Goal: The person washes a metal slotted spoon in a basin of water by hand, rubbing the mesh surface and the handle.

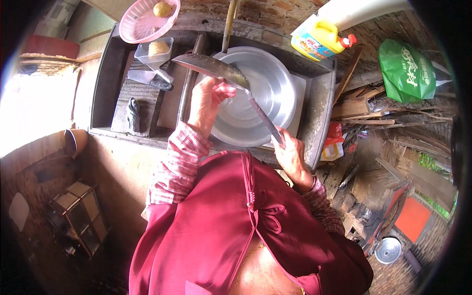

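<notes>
A large metal basin (273, 92) stands in the right compartment of a stone sink. Tilted above its left part is a long-handled wok or large ladle (210, 66) of dark metal. My right hand (289, 151) is closed around the end of its handle. My left hand (212, 96) is just under the metal bowl, near where the handle begins, its fingers curled; whether they grip the rim is not plain. Some water seems to lie in the basin, though the shine makes this hard to tell.
Left in the sink, a ridged stone slab (147, 99) bears a dark twisted cloth (133, 112), a cleaver-like tool (142, 76) and a clear plastic box (164, 49). A pink basket (127, 25) stands behind. A yellow detergent bottle (317, 40) is on the back ledge; firewood (350, 108) lies right.
</notes>
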Available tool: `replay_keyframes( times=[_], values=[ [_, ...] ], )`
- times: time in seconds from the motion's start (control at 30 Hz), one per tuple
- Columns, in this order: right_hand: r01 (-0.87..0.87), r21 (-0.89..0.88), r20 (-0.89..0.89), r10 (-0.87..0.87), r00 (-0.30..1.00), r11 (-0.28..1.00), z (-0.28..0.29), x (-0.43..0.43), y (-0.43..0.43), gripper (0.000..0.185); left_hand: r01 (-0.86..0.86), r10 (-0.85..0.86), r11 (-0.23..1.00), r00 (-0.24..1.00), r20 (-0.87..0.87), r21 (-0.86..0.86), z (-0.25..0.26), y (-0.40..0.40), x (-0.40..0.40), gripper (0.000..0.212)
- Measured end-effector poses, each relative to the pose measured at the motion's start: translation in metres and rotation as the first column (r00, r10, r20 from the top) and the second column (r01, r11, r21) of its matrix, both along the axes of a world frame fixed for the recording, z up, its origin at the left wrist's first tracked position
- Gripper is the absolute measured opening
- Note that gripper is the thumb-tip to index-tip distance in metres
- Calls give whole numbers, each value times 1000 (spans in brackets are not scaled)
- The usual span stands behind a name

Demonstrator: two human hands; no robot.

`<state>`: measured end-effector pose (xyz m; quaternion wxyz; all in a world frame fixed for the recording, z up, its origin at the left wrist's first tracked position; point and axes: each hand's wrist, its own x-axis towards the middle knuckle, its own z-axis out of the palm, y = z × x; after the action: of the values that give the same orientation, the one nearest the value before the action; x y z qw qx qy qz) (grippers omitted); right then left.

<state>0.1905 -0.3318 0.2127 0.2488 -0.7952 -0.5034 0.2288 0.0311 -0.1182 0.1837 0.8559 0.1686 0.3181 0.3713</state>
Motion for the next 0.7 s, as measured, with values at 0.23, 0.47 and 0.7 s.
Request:
replay_keyframes(
  times=[0.23, 0.47, 0.7],
  values=[
    [93, -78, -328, -114, 938, 993, 3, -9, 4, 27, 13, -6, 994, 998, -68, 106, 3, -4, 7, 17],
    [86, -81, -289, -107, 951, 993, 1, -6, 4, 27, 34, -31, 997, 999, -44, 68, 7, 3, 5, 17],
    [72, -50, -316, -84, 945, 996, -2, -9, 1, 28, -8, 13, 999, 993, -116, 44, -3, 4, 2, 22]
  ],
)
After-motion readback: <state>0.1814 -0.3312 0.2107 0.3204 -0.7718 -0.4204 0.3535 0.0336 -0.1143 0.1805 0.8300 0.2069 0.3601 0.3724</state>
